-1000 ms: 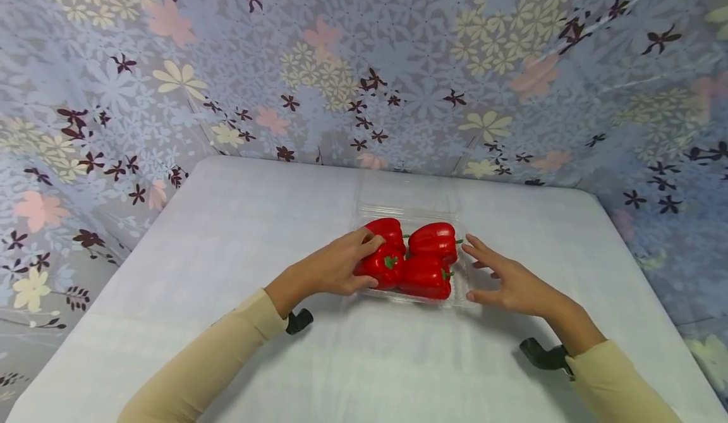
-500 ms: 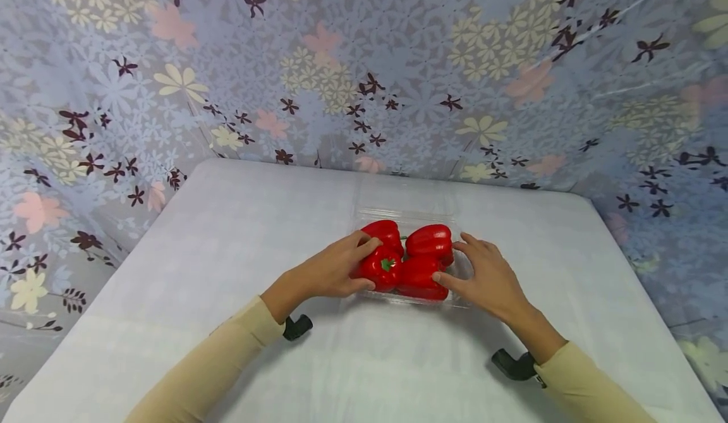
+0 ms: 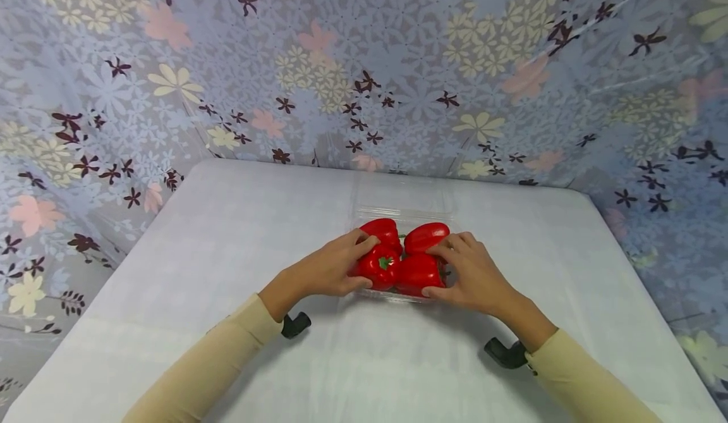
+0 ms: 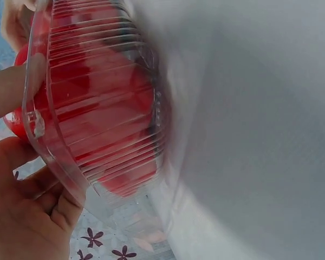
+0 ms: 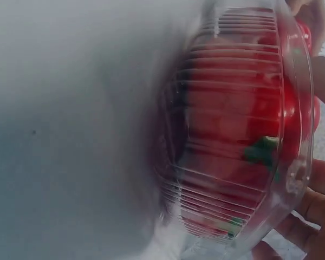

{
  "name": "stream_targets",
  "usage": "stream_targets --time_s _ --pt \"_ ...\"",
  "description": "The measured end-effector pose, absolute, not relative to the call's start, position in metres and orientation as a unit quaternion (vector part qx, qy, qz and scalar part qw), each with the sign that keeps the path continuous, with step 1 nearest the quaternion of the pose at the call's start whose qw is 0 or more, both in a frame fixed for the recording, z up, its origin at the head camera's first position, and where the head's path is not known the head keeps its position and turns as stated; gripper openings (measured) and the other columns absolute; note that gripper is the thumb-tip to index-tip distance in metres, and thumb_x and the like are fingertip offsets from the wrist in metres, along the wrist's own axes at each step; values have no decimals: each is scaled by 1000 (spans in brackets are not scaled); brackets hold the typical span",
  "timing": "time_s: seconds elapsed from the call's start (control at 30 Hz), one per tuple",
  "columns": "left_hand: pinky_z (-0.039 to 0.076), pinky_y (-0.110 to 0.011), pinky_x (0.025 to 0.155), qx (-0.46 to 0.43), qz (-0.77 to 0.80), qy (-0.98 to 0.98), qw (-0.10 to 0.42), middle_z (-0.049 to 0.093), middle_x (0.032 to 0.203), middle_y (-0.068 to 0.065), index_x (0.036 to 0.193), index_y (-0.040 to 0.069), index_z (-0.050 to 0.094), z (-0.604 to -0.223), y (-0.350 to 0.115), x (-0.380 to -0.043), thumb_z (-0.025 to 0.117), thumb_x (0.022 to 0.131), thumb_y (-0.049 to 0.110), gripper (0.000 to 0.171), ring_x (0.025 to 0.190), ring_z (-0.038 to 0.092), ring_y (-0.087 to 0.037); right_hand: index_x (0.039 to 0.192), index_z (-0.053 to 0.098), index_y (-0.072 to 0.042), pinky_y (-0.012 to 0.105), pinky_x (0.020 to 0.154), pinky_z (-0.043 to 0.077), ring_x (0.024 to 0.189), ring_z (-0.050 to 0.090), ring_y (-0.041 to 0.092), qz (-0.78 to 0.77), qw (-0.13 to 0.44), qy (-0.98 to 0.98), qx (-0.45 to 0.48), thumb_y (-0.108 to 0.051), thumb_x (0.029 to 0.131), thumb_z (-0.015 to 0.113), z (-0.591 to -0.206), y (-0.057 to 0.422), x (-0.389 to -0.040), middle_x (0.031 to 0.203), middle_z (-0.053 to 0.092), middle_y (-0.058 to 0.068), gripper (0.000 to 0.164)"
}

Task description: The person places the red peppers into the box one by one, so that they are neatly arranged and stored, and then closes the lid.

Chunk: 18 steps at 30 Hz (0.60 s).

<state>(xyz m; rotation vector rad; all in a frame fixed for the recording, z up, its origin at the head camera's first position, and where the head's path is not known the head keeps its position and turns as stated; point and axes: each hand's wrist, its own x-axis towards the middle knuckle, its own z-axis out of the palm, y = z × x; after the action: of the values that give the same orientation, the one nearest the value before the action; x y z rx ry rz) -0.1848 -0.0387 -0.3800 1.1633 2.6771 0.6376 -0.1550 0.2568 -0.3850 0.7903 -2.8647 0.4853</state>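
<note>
Several red bell peppers sit in a clear plastic clamshell box point(image 3: 392, 296) in the middle of the table. My left hand point(image 3: 334, 266) holds the front left bell pepper point(image 3: 382, 271), thumb at its near side and fingers over its far side. At the opposite end, my right hand point(image 3: 473, 277) curls thumb and fingers round the front right bell pepper point(image 3: 416, 276). Behind these lie the back left bell pepper point(image 3: 382, 228) and the back right bell pepper point(image 3: 423, 236). In the wrist views the ribbed box wall point(image 4: 105, 103) stands between the camera and the peppers.
The box's transparent lid point(image 3: 404, 194) lies folded back toward the wall. White cloth covers the table point(image 3: 273, 208), which ends at a flowered backdrop point(image 3: 409, 94). A dark wrist mount point(image 3: 296, 325) shows below the left wrist, another mount point(image 3: 505, 353) below the right.
My right hand has moved left from beside the box onto the front right bell pepper and taken hold of it. The left hand keeps its grip, almost still.
</note>
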Motion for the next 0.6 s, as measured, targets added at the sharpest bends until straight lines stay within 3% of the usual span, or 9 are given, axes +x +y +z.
stream_targets --time_s 0.3,0.6 --pt "54 -39 102 379 179 904 81 52 139 -13 147 8 44 -370 -33 -182 78 83 34 77 126 53 -25 115 67 -5 47 88 56 114 47 23 214 68 -933 279 -34 64 90 -388 270 -157 117 61 7 63" --pt "57 -33 96 382 117 913 81 54 128 -12 144 8 46 -362 -23 -180 77 84 35 73 109 57 -21 112 65 -6 47 86 56 114 46 22 237 79 -921 298 -30 62 90 -393 275 -157 115 60 6 60"
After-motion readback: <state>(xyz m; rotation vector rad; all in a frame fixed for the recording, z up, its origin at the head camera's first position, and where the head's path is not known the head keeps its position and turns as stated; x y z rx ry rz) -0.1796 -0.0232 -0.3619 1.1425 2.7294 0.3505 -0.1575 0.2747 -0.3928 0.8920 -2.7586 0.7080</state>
